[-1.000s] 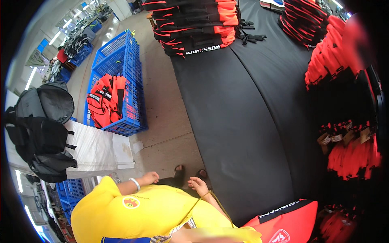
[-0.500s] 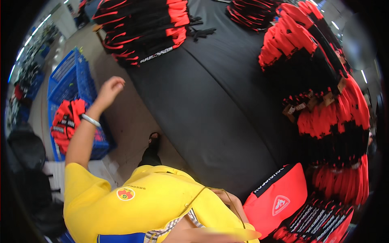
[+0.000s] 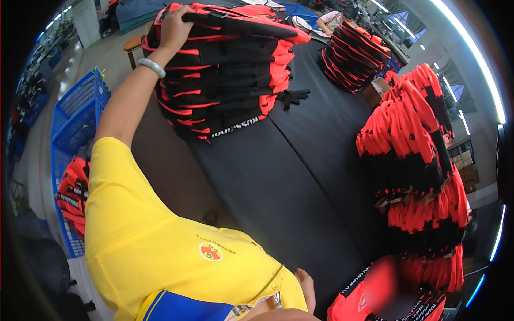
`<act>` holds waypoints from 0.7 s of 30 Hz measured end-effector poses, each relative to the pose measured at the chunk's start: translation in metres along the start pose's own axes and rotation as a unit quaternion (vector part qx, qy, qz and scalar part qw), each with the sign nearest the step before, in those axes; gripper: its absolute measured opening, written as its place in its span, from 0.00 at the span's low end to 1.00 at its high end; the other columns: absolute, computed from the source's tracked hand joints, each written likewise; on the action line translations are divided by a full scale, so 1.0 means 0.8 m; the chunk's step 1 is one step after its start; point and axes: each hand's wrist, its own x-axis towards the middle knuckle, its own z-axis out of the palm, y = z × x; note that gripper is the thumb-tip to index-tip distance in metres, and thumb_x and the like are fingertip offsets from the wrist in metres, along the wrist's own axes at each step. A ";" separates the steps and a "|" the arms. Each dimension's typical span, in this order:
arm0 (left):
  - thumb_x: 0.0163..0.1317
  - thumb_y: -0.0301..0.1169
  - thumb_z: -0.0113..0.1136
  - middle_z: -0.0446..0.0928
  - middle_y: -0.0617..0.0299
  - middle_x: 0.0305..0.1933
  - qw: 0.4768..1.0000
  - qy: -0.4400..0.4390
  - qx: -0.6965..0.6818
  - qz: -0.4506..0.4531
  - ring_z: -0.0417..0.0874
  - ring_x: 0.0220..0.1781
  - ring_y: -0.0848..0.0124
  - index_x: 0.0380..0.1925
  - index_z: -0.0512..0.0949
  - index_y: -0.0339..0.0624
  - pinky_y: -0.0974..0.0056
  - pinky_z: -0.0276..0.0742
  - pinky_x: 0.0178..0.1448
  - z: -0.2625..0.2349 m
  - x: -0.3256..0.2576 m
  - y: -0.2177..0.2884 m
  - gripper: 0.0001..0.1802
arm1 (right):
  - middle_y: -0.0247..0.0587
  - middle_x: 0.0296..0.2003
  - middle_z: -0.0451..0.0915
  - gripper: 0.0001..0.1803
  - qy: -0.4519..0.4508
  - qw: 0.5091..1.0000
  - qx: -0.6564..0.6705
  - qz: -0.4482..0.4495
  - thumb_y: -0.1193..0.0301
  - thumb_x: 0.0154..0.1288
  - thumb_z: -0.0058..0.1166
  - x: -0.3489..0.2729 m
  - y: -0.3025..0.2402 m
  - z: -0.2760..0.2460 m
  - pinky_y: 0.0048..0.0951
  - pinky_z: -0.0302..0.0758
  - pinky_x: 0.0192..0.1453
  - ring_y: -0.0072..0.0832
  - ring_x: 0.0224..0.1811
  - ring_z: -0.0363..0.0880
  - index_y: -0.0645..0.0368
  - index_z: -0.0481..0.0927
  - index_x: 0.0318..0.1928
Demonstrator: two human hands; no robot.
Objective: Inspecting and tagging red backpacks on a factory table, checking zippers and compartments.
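My left hand (image 3: 174,27) reaches up and rests on the top left corner of a tall stack of red and black vests (image 3: 225,69) at the far end of the black table (image 3: 278,182); its fingers curl over the top vest. A silver bracelet sits on that wrist. My right hand (image 3: 306,286) lies low near the table's front edge, fingers together, beside a red and black vest (image 3: 385,297) at the bottom right. Whether it touches the vest is hidden by my yellow shirt.
More stacks of red and black vests stand at the right (image 3: 417,176) and far right back (image 3: 356,56). A blue crate (image 3: 75,123) with red vests stands on the floor at the left. Another person (image 3: 332,18) works at the far end.
My left arm has stretched up from the floor side to the top of the far vest stack. The view has swung toward the table.
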 end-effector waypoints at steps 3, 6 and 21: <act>0.43 0.22 0.62 0.79 0.52 0.31 0.962 0.213 -0.124 0.113 0.80 0.41 0.55 0.33 0.82 0.42 0.52 0.73 0.46 -0.020 0.083 0.102 0.13 | 0.53 0.48 0.83 0.20 0.024 0.994 -0.006 -0.109 0.78 0.63 0.56 0.020 -0.131 -0.033 0.33 0.77 0.57 0.39 0.52 0.83 0.67 0.77 0.56; 0.50 0.30 0.64 0.81 0.54 0.41 0.931 0.016 -0.331 0.151 0.81 0.47 0.52 0.35 0.80 0.43 0.54 0.76 0.52 -0.042 0.099 0.230 0.11 | 0.52 0.55 0.79 0.25 0.162 0.951 -0.080 -0.253 0.79 0.62 0.57 0.017 -0.278 -0.077 0.34 0.75 0.60 0.39 0.55 0.80 0.65 0.73 0.61; 0.52 0.33 0.72 0.66 0.50 0.65 0.731 -0.255 -0.633 -0.012 0.63 0.71 0.53 0.62 0.69 0.49 0.50 0.59 0.73 -0.073 -0.179 0.388 0.36 | 0.39 0.32 0.83 0.07 0.328 0.862 0.117 -0.370 0.80 0.65 0.57 0.071 -0.344 -0.027 0.27 0.76 0.40 0.21 0.33 0.78 0.70 0.80 0.43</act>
